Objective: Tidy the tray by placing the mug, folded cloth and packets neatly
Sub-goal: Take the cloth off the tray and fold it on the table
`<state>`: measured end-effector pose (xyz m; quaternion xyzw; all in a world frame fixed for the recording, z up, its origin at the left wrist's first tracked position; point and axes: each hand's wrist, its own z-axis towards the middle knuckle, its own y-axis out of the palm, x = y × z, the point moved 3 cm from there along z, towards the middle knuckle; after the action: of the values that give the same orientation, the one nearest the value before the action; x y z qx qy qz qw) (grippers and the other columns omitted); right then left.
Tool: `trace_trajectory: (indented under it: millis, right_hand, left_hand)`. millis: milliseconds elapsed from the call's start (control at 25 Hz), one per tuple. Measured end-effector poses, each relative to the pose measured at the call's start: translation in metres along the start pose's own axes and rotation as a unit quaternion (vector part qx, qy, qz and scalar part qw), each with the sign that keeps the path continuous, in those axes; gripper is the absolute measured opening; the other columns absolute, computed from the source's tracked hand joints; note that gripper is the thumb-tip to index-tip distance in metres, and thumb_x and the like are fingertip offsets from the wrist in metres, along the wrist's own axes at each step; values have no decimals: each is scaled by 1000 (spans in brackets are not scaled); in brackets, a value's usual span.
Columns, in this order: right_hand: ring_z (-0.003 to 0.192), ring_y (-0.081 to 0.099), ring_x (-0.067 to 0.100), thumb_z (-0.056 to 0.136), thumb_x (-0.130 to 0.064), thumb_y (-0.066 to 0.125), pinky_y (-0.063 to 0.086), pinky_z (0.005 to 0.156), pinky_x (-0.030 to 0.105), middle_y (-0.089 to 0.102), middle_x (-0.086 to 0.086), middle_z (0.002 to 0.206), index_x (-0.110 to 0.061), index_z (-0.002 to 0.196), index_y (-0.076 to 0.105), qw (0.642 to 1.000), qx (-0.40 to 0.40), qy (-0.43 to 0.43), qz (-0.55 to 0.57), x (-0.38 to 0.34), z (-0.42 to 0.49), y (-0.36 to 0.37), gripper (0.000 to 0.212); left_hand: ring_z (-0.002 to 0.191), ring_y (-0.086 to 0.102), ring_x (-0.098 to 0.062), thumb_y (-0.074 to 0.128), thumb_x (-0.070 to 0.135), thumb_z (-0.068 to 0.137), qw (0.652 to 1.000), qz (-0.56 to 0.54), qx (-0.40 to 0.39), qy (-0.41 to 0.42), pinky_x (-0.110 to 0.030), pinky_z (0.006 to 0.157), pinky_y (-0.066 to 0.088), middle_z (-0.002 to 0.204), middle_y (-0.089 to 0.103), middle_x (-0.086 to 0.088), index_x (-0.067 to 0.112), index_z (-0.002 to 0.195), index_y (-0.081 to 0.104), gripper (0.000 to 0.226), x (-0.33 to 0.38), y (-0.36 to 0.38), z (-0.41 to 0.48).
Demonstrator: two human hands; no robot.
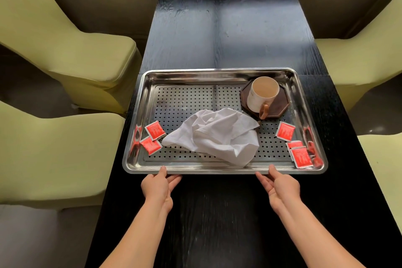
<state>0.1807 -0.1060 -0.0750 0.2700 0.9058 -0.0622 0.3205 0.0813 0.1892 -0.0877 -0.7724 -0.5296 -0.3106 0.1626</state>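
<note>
A steel tray (187, 75) with a perforated floor lies on the black table. A white mug (262, 93) with a brown handle stands on a dark octagonal coaster (280, 106) at the tray's back right. A crumpled white cloth (214, 135) lies in the middle. Two red packets (154, 130) (150, 145) lie at the left, and three more (285, 131) (295, 144) (301, 158) at the right. My left hand (158, 185) pinches the tray's near rim, thumb on top. My right hand (280, 185) pinches the same rim further right.
The black wooden table (228, 24) stretches away beyond the tray. Yellow-green covered chairs stand on both sides: two at the left (71, 45) (54, 154) and two at the right (359, 61) (382, 169).
</note>
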Motion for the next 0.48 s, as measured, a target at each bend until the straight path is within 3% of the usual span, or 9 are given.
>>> trace_trajectory:
  millis: [120, 280, 400, 480]
  right_hand:
    - [89, 72, 34, 93, -7, 66, 61, 53, 30, 62, 20, 107, 2, 98, 56, 1000, -11, 2, -1, -3, 3, 5, 14]
    - [92, 71, 38, 99, -18, 59, 63, 69, 41, 67, 21, 109, 0, 116, 57, 998, -46, 21, -42, -8, 2, 2, 25]
    - [71, 70, 27, 101, -35, 54, 59, 56, 36, 67, 15, 82, 2, 102, 63, 982, -14, -18, -188, -8, -9, -9, 38]
    - [55, 63, 16, 96, -41, 58, 55, 48, 33, 62, 4, 65, -3, 92, 67, 943, 1, -124, -308, -11, -20, -9, 40]
  left_hand:
    - [80, 72, -33, 54, 8, 100, 1000, -2, 1, 0, -43, 74, 58, 102, 66, -18, 6, 96, 54, 4, 3, 6, 3]
    - [82, 73, -34, 55, 10, 100, 1000, 2, -6, -7, -44, 71, 59, 105, 66, -17, 8, 101, 54, 3, 2, 4, 4]
    - [83, 73, -35, 55, 13, 100, 1000, 8, -12, -23, -42, 64, 59, 104, 68, -20, 5, 110, 54, 13, 2, 4, 6]
    - [83, 73, -36, 53, 15, 100, 999, 10, -20, -38, -42, 62, 59, 103, 69, -22, 5, 109, 55, 14, 1, 6, 5]
